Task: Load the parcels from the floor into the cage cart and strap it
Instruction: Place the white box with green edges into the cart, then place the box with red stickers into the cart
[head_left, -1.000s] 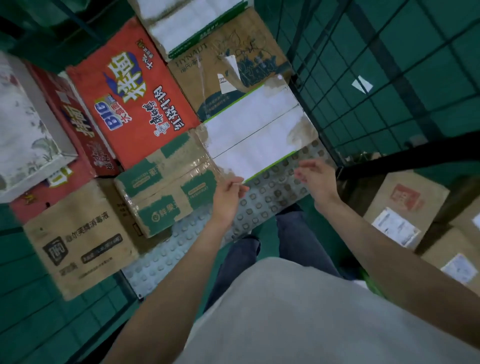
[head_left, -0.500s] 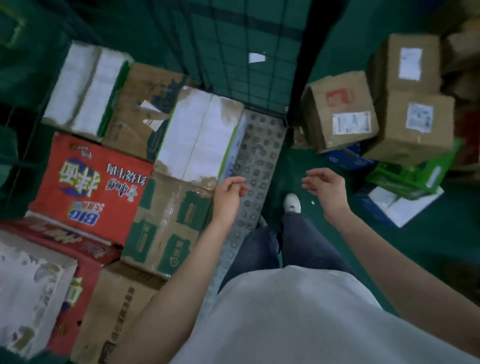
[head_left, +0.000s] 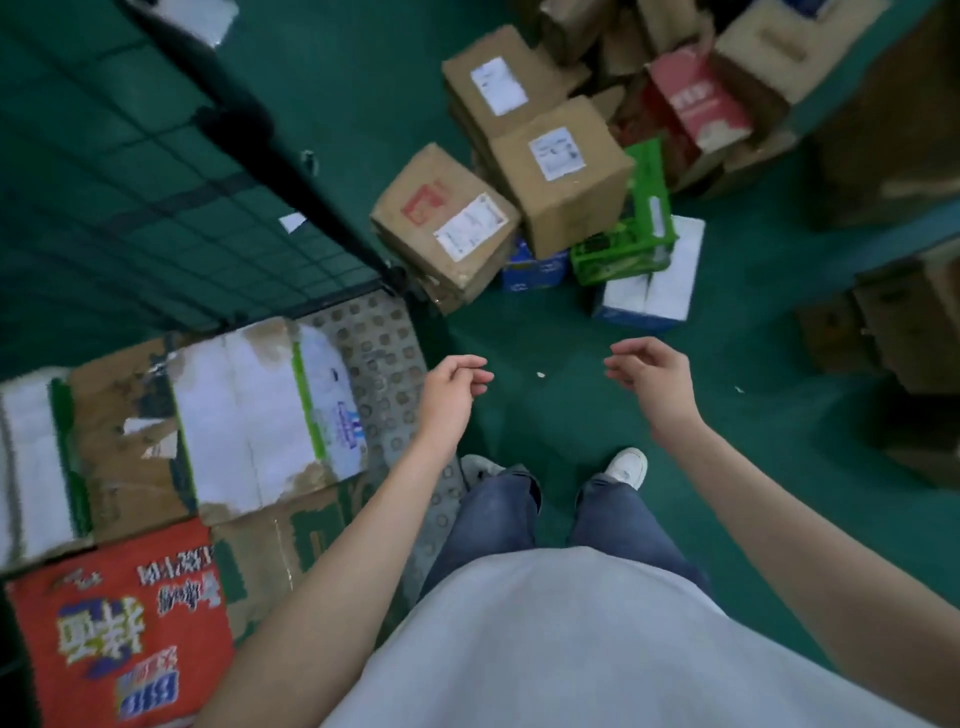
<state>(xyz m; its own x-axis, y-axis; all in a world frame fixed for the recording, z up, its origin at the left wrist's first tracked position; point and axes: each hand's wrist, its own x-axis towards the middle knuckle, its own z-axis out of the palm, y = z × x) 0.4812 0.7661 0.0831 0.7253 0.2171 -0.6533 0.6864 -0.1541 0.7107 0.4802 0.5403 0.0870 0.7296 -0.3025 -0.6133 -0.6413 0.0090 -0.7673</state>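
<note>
Parcels already loaded fill the cage cart (head_left: 379, 374) to the left of the left hand (head_left: 449, 392): a white box with a green stripe (head_left: 249, 410) lies nearest that hand, a torn brown carton (head_left: 124, 436) beyond it, and a red printed carton (head_left: 114, 623) closer to the person's body under the left forearm. The cart's dark wire mesh wall (head_left: 156, 197) rises farther out to the left, and its studded grey deck shows bare just beside the left wrist. Green floor (head_left: 545, 415) spreads beneath both hands. Ahead of the hands and well apart from them, a heap of parcels rests on the floor: a brown box with a red mark and a white label (head_left: 447, 223), a taller brown box with a label (head_left: 561, 166) leaning behind it, a green crate (head_left: 628, 244), and a white and blue box (head_left: 649, 280) ahead of the right hand (head_left: 652, 382). Both hands hang in the air with fingers loosely curled, holding nothing. White shoes (head_left: 626, 467) stand below the hands.
</note>
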